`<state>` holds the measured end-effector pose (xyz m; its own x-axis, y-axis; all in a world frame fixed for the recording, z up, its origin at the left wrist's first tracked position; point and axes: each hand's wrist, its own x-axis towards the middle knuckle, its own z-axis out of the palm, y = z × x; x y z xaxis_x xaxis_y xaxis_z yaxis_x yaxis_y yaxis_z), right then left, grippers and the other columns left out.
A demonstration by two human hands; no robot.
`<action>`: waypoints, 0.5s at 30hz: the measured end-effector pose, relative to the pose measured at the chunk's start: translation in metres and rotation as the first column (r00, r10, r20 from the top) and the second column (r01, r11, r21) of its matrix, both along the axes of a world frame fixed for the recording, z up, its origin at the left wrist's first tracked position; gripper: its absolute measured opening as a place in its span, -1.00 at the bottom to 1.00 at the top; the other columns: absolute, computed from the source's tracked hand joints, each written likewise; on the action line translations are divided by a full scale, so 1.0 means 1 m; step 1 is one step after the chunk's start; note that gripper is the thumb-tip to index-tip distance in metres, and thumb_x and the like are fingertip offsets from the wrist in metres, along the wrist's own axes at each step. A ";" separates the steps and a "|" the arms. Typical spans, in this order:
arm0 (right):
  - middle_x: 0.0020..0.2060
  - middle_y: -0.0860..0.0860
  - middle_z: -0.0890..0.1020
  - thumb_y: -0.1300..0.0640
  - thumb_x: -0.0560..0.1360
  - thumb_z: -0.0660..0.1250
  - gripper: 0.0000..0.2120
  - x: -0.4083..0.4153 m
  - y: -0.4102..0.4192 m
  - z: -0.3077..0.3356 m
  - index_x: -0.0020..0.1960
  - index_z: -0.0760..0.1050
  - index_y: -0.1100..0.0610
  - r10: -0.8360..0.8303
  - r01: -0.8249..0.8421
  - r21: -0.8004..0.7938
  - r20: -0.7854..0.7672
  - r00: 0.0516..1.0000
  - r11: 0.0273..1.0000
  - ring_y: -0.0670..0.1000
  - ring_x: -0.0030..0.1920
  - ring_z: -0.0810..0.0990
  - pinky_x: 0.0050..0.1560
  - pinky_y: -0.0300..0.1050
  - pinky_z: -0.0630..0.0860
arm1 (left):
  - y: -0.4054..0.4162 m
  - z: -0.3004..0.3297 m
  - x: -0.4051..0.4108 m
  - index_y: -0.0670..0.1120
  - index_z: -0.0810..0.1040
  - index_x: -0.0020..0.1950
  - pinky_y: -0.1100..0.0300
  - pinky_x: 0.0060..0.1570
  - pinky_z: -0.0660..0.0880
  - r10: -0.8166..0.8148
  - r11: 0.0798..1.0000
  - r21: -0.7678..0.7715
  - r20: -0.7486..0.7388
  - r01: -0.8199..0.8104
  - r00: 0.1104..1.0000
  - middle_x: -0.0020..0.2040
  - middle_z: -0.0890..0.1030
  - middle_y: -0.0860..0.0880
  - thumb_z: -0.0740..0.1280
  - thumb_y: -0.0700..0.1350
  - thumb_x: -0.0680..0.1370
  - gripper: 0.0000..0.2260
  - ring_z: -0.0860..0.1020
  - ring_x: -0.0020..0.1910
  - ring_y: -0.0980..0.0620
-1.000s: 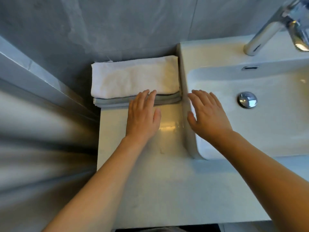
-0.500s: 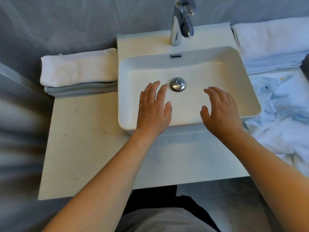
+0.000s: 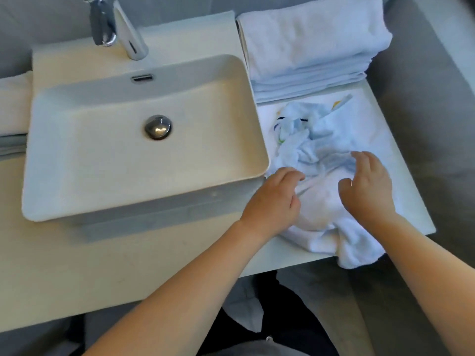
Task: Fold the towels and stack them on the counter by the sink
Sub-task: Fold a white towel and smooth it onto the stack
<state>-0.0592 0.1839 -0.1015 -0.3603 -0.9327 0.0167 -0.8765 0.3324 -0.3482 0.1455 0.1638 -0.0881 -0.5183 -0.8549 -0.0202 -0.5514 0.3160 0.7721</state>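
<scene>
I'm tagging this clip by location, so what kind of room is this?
Most likely a bathroom: a white basin with a chrome tap set on a counter, and folded towels stacked beside it.

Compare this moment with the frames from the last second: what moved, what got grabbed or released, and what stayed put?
Both hands swept rightward, from the folded stack left of the sink, across the basin, to the crumpled towel pile. The left hand now curls onto that cloth; the right hand hovers open above it. Nothing was carried over. The white-and-grey stack at the left and the folded stack at the right look unchanged.
</scene>
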 end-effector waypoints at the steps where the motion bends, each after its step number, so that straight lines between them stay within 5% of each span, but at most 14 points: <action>1: 0.25 0.31 0.47 0.29 0.36 0.25 -0.46 -0.014 0.000 -0.008 0.34 0.38 0.36 0.038 -0.038 0.040 0.005 0.999 0.998 0.36 0.23 0.45 0.21 0.25 0.40 | -0.003 -0.005 -0.020 -0.20 0.47 0.31 0.00 0.23 0.43 0.018 1.000 0.020 0.026 -0.019 1.000 0.36 0.43 -0.11 0.22 -0.32 0.49 -0.62 0.42 0.32 -0.09; 5: 0.37 0.26 0.39 0.26 0.43 0.35 -0.40 -0.047 -0.007 -0.031 0.44 0.28 0.31 0.119 -0.130 0.137 0.085 0.989 0.982 0.30 0.33 0.38 0.26 0.18 0.35 | -0.034 -0.027 -0.086 -0.18 0.15 0.56 0.03 0.46 0.15 0.064 0.992 0.088 0.278 -0.091 0.959 0.57 0.12 -0.19 0.25 -0.24 0.53 -0.39 0.13 0.53 -0.18; 7: 0.39 0.24 0.35 0.23 0.43 0.37 -0.28 -0.052 -0.010 -0.040 0.51 0.16 0.28 0.097 -0.114 0.144 0.121 0.988 0.983 0.28 0.33 0.37 0.25 0.17 0.37 | -0.054 -0.045 -0.103 -0.16 0.09 0.57 -0.01 0.37 0.24 0.123 0.986 0.039 0.482 -0.161 0.867 0.51 0.23 -0.20 0.28 -0.13 0.55 -0.36 0.25 0.45 -0.21; 10: 0.30 0.28 0.37 0.23 0.39 0.42 -0.16 -0.059 -0.018 -0.049 0.55 0.07 0.25 0.102 -0.117 0.095 0.154 0.983 0.989 0.32 0.20 0.43 0.20 0.18 0.40 | -0.079 -0.058 -0.107 -0.12 0.35 0.36 0.01 0.06 0.33 0.215 0.965 -0.015 0.614 -0.262 0.759 0.27 0.45 -0.15 0.26 -0.07 0.56 -0.62 0.42 0.22 -0.20; 12: 0.26 0.29 0.36 0.19 0.37 0.46 -0.13 -0.068 -0.028 -0.052 0.55 0.08 0.24 0.110 -0.119 0.098 0.090 0.990 0.988 0.33 0.16 0.41 0.22 0.15 0.35 | -0.090 -0.052 -0.110 -0.15 0.46 0.22 0.03 0.07 0.35 0.259 0.947 0.047 0.477 -0.319 0.840 0.18 0.47 -0.13 0.29 0.00 0.53 -0.67 0.43 0.17 -0.18; 15: 0.33 0.26 0.32 0.10 0.37 0.48 -0.16 -0.079 -0.043 -0.050 0.54 0.16 0.17 0.050 -0.053 0.103 0.030 0.998 0.993 0.32 0.22 0.34 0.22 0.17 0.32 | -0.083 -0.011 -0.109 -0.16 0.51 -0.10 0.12 -0.12 0.43 0.438 0.863 0.308 -0.064 -0.400 0.897 -0.14 0.55 -0.04 0.30 -0.06 0.37 -0.80 0.50 -0.14 0.04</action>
<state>-0.1384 0.1412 -0.1518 -0.3108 -0.9461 -0.0906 -0.8839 0.3228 -0.3383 0.0368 0.0808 -0.0987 -0.1272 -0.9600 -0.2495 -0.4744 -0.1620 0.8653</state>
